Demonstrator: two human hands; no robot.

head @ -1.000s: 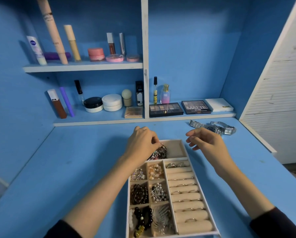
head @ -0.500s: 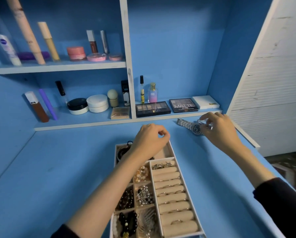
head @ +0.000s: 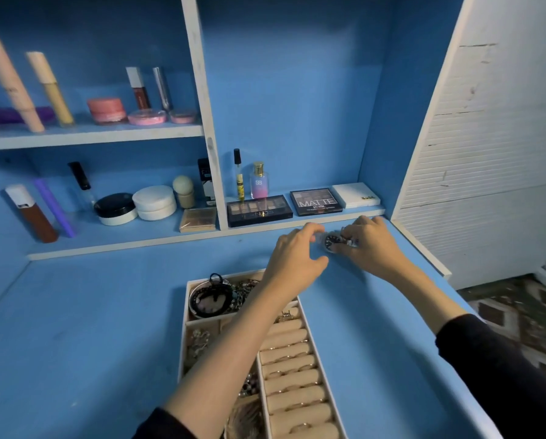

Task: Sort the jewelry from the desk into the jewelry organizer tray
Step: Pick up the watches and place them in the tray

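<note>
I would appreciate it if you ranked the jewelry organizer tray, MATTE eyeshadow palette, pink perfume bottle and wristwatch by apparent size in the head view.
1. jewelry organizer tray (also nearest).
2. MATTE eyeshadow palette.
3-4, unsure: pink perfume bottle and wristwatch, largely hidden by the left hand and right hand.

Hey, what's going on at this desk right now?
A person is sorting jewelry. Their left hand and right hand both grip a silver metal wristwatch with a dark dial at the back right of the blue desk. The beige compartmented jewelry organizer tray sits nearer the person, with gold rings in it. The watch is not yet in it.
</note>
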